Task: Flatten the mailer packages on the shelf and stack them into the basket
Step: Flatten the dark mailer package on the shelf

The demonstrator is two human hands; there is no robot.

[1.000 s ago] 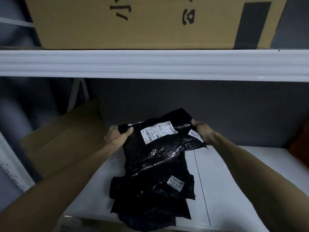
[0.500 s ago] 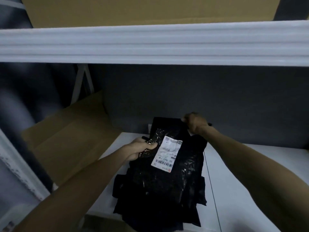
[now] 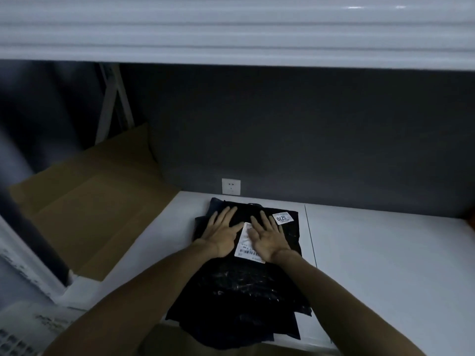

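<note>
The mailer (image 3: pixel 244 278), held up off the pile half a second ago, now lies flat on it. Both hands have gone from gripping its edges to pressing down on it. The left hand (image 3: pixel 223 233) and right hand (image 3: pixel 267 238) lie palm down side by side with fingers straight and spread, holding nothing. The thumbs nearly meet over the shipping label (image 3: pixel 244 246). This looks like the flattening step: weight on the far half pushes air and bulk out so the bag will stack.

The mailer tops a pile (image 3: pixel 231 327) of black bags that reaches from near the back edge of the shelf (image 3: pixel 372 253) to past its front edge. I cannot make out the basket with any certainty.

A small sticker (image 3: pixel 282 218) by the right fingertips reads "5270". The label has a barcode along its near edge, and the rest of its print is too small to read.
</note>
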